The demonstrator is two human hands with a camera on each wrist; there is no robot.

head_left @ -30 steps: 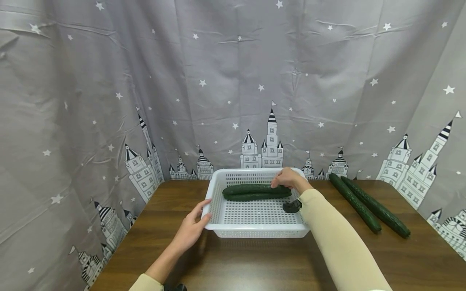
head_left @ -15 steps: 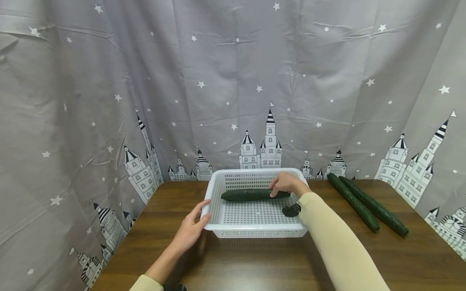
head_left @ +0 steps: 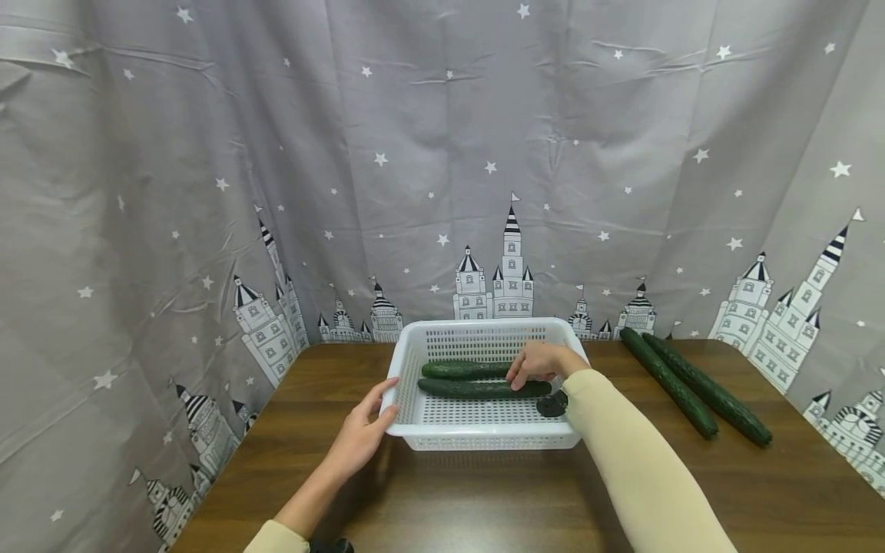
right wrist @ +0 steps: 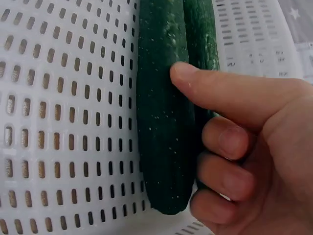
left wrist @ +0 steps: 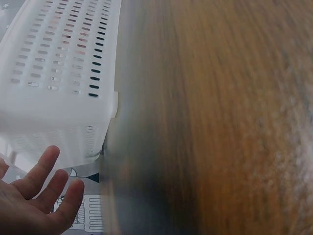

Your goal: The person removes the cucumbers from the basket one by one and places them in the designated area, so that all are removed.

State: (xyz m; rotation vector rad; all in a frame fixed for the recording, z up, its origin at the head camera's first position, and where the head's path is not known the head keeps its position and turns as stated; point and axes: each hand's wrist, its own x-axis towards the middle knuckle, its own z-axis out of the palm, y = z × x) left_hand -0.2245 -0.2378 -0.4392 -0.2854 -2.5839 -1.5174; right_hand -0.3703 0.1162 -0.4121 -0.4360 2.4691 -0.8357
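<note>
In the head view a white perforated plastic basket (head_left: 484, 442) stands on the table, with two dark green cucumbers lying crosswise inside. My right hand (head_left: 538, 364) reaches in over their right ends and grips the front cucumber (head_left: 459, 389). The right wrist view has the thumb (right wrist: 220, 90) on top of that cucumber and the other fingers curled along its far side. The back cucumber (head_left: 459, 370) lies just behind, partly covered by the hand. At the basket's left side, my left hand (head_left: 361, 430) touches the rim with fingers fairly straight; its lower fingers (left wrist: 68, 205) spread loosely below.
Two more cucumbers, a left one (head_left: 667, 384) and a right one (head_left: 712, 392), lie slanted on the brown wooden table (head_left: 484, 507) right of the basket. A grey curtain (head_left: 415, 153) printed with castles and stars hangs behind and at the sides.
My right hand has moved slightly toward me with the front cucumber, which hid the back one half a second ago. Both cucumbers now show, slightly apart. The left hand stays at the basket.
</note>
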